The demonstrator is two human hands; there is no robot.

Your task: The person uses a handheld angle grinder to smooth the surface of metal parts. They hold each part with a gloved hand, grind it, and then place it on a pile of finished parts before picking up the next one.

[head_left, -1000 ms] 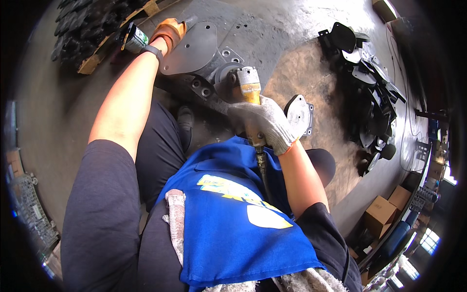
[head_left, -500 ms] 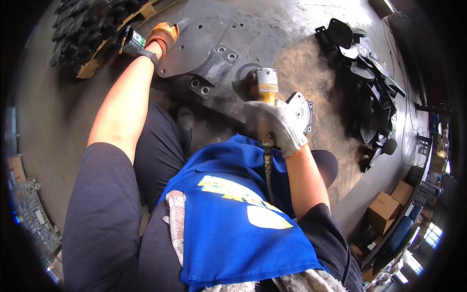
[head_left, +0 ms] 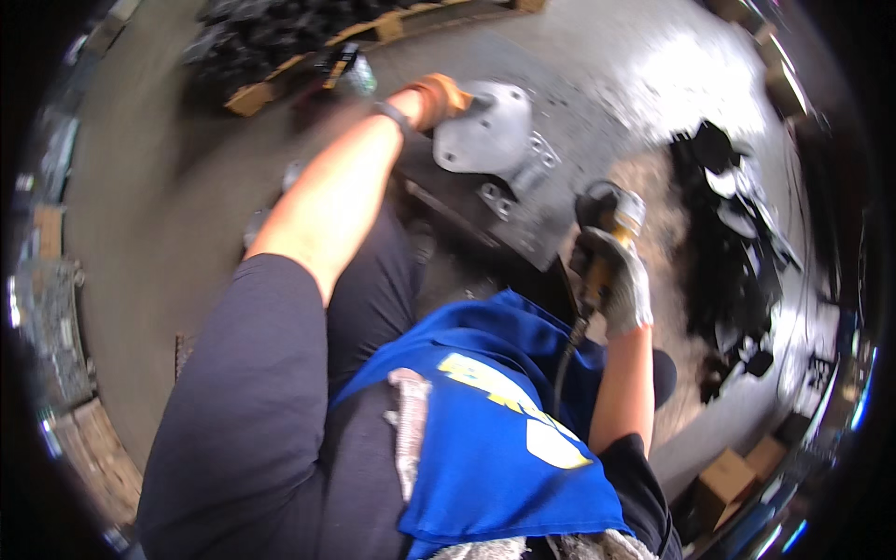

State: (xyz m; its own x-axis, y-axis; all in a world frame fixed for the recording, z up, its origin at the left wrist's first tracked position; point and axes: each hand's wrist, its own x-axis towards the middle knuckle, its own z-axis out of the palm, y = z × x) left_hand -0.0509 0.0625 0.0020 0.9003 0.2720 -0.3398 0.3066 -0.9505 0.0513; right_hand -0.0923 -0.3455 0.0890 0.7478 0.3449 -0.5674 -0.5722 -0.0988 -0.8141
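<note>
My right hand (head_left: pixel 623 289), in a whitish knit glove, is wrapped round a yellow power grinder (head_left: pixel 618 229) with a silvery head. A dark disc (head_left: pixel 594 203) sits at its head, and a dark hose (head_left: pixel 567 359) runs down from it past my apron. The grinder is held apart from the metal plate, to its right. My left hand (head_left: pixel 437 101), in an orange glove, is closed at the upper left edge of a grey, rounded metal plate (head_left: pixel 481 140) with holes; blur hides its fingertips. Under the plate is a bracket (head_left: pixel 530 177) with paired holes.
A dark steel work surface (head_left: pixel 551 229) carries the plate. Stacked dark parts on a wooden pallet (head_left: pixel 387 26) stand at the far left, near a small labelled container (head_left: pixel 357 77). A pile of dark plates (head_left: pixel 737 233) lies on the right floor; cardboard boxes (head_left: pixel 726 483) are at lower right.
The view has swung, shifting the scene right and down. My right hand has turned the grinder to a tilt and moved it farther from the plate. My left hand stays at the plate's edge.
</note>
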